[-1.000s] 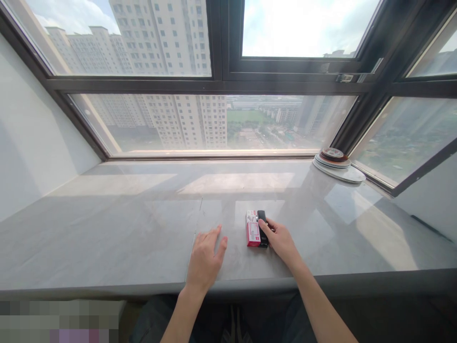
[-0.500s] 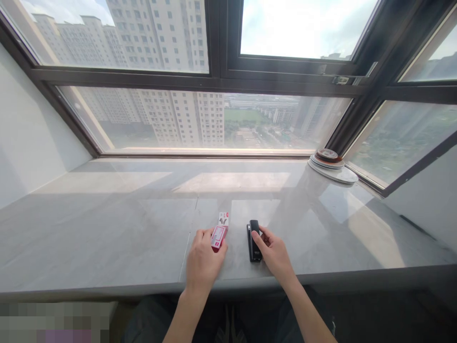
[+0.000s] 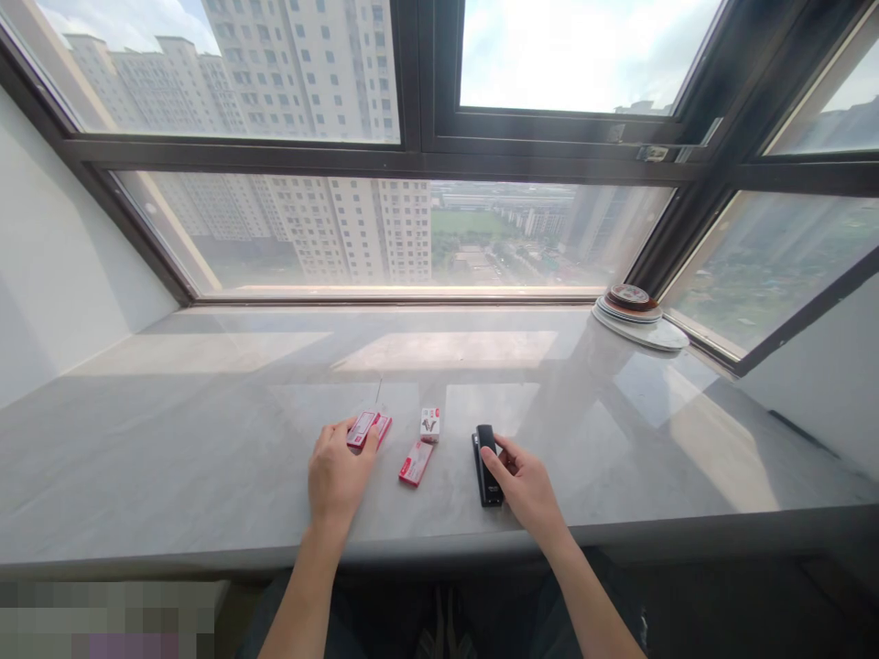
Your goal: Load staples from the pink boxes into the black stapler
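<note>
While a dark-framed window (image 3: 261, 157) fills the far side, a pale stone sill (image 3: 192, 467) stretches below it, crossed by patches of sunlight. A stack of plates (image 3: 628, 308) sits in its far right corner, well apart from the person's hands.

The right hand (image 3: 534, 487) grasps a black stapler (image 3: 486, 478) on the sill, thumb laid over the top and fingers against its right side. The stapler's long axis runs away from the person, its far end leaning slightly left. The left hand (image 3: 338, 478) pinches what looks like a pair of pink-red boxes (image 3: 363, 428) between thumb and fingers, low over the sill; whether they touch the stone cannot be told.

Between the hands lies a loose red-and-white box (image 3: 416, 464), to the right of the left fingertips and a little closer to the person. Its long axis slants from near left to far right, and the left hand is the nearer one. Just beyond its far end is a small white box (image 3: 429, 422).
</note>
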The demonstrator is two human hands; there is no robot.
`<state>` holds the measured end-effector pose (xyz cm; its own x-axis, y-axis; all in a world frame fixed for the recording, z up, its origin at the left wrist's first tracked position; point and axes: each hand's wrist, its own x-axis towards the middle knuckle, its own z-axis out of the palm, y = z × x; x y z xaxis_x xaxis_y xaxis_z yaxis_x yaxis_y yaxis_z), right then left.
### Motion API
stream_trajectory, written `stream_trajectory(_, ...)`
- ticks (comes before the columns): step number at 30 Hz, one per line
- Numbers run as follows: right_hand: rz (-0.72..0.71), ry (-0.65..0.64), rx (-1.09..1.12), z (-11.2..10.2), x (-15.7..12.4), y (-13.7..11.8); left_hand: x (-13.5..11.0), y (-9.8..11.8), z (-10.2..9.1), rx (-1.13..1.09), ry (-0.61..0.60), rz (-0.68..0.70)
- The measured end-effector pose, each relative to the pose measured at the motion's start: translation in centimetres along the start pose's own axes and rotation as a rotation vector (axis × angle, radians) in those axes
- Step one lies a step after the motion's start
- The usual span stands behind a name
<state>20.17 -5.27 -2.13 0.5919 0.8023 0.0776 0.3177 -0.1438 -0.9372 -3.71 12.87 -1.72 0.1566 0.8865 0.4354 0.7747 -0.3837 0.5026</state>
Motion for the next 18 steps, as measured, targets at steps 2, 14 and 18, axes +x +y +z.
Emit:
stream_trajectory(2, 0.001, -0.001, -0.007, 0.0, 0.0, -0.1, -1.1, -1.0, -1.0, 0.037, 0.057, -0.019)
stream_trajectory(14, -0.048, 0.028, -0.111, 0.6, 0.0, -0.2, -5.3, 4.7, -0.8, 0.095, -0.109, 0.227)
stream_trajectory(18, -0.044, -0.022, -0.114, 0.3, 0.0, -0.3, -5.0, 7.5, 1.7, 0.059, -0.204, 0.278)
